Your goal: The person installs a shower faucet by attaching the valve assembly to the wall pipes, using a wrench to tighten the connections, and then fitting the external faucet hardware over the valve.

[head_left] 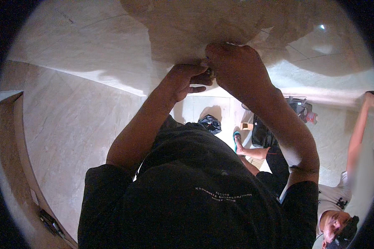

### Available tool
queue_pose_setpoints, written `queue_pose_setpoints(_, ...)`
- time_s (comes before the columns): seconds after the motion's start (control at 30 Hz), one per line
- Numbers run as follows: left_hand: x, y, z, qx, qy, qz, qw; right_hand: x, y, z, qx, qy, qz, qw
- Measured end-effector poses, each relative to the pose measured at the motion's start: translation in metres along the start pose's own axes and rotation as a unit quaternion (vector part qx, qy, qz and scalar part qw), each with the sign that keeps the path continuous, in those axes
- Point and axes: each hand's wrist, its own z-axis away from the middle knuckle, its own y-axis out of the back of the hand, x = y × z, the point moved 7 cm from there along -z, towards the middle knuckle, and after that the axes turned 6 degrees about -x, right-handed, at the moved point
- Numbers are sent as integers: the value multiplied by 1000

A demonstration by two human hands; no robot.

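Note:
Both hands meet close to a pale marbled wall (178, 37), in front of my chest. My left hand (186, 81) has its thumb and forefinger closed on a small brass-coloured piece (212, 74); its lower fingers are curled and partly apart. Just right of it, my right hand (239, 62) is closed with its back toward me. Its fingertips are hidden on the wall side, so what they grip cannot be made out. Only a sliver of the brass-coloured piece shows between the two hands, too little to tell its kind.
Below on the floor lie a black plastic bag (210, 123), a small cardboard box (247, 126) and a dark tool bag (262, 130). At right another person (332, 197) reaches an arm to the wall. Dark tools (52, 224) rest on a ledge at lower left.

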Motion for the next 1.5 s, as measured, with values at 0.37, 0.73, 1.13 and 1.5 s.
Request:
queue_pose_setpoints(0.37, 4, 2, 6, 11, 5, -2, 1000, -65, -28, -52, -142, 165, 105, 970)
queue_pose_setpoints(0.73, 14, 5, 16, -40, 22, -24, 999, -98, -11, -59, -123, 194, 84, 970)
queue_pose_setpoints(1.13, -2, -3, 9, -92, 24, 1, 995, 8, 95, 61, 58, -122, -135, 982)
queue_pose_setpoints(1.5, -7, -7, 4, -3, 37, -4, 999, 54, -126, 151, 155, -356, -689, 612)
